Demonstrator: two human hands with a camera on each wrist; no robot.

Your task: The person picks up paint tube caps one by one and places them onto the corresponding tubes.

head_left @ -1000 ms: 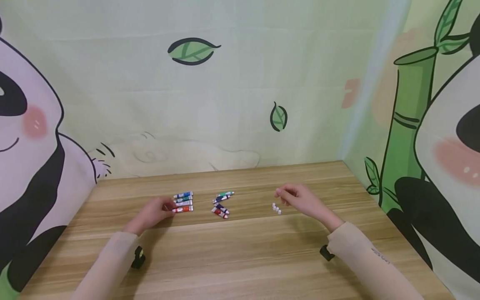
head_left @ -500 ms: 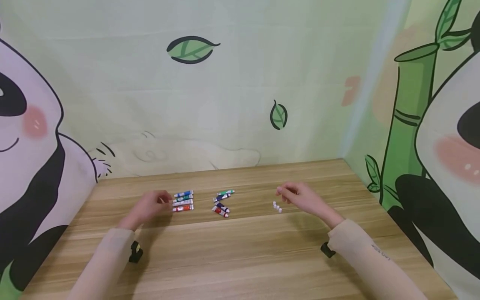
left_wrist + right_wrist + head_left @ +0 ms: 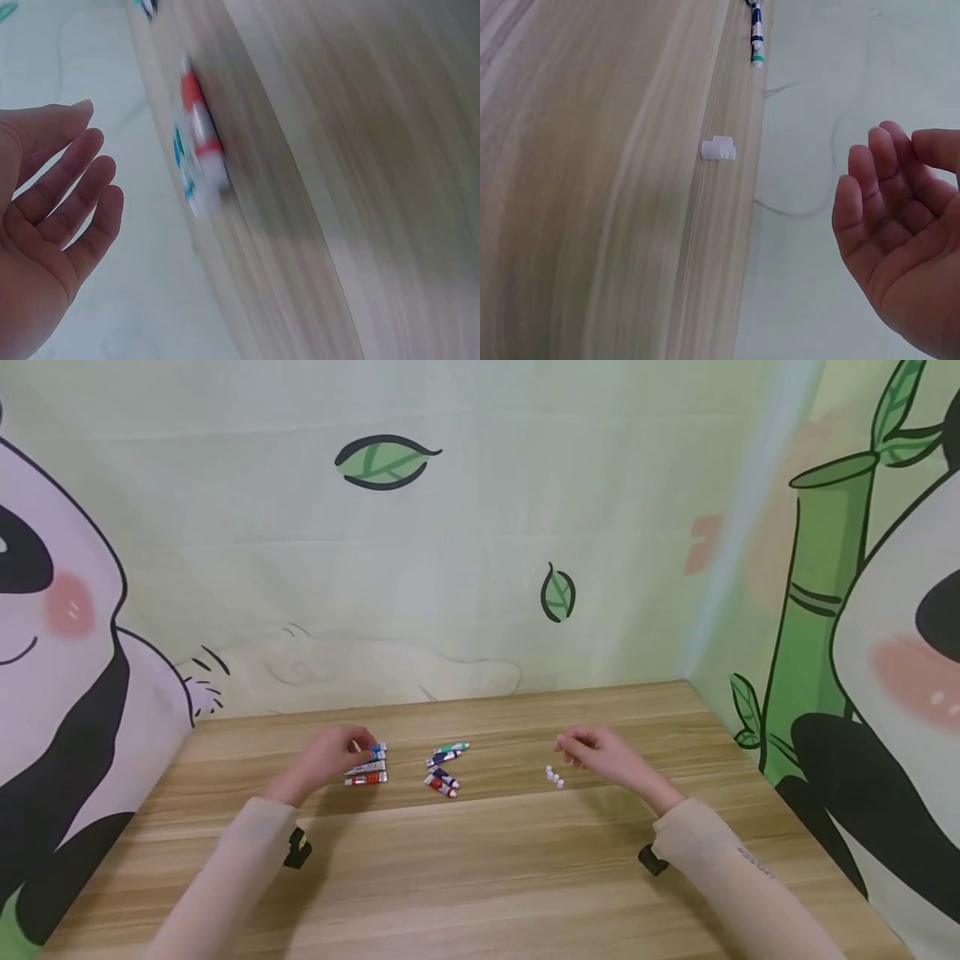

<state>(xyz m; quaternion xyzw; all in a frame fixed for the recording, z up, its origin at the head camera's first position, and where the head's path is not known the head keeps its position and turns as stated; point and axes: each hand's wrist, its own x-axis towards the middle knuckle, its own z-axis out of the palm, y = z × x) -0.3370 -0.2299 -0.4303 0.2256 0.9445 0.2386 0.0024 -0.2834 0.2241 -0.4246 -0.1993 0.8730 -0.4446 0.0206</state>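
Observation:
My left hand (image 3: 324, 764) hovers at the stack of small paint tubes on the left, its fingers over the far tubes. A red-orange tube (image 3: 366, 779) lies nearest, then a white tube (image 3: 366, 768); the green and blue tubes behind are partly covered by the hand. In the left wrist view this hand (image 3: 37, 270) has loosely bent fingers with nothing between them, while the tubes are blurred. My right hand (image 3: 606, 760) stays raised above several small white caps (image 3: 553, 777). Thumb and index come close together in the right wrist view, and nothing shows in that hand (image 3: 911, 240).
Between the hands lie more paint tubes: a green one (image 3: 452, 747), a dark blue one (image 3: 443, 758), another dark blue one (image 3: 444, 777) and a red one (image 3: 440, 787). A panda-printed cloth (image 3: 465, 568) hangs behind the wooden table (image 3: 480, 877).
My left hand drew back left from the red-orange tube, then moved right and farther away over the blue and green tubes. The right hand has hardly moved.

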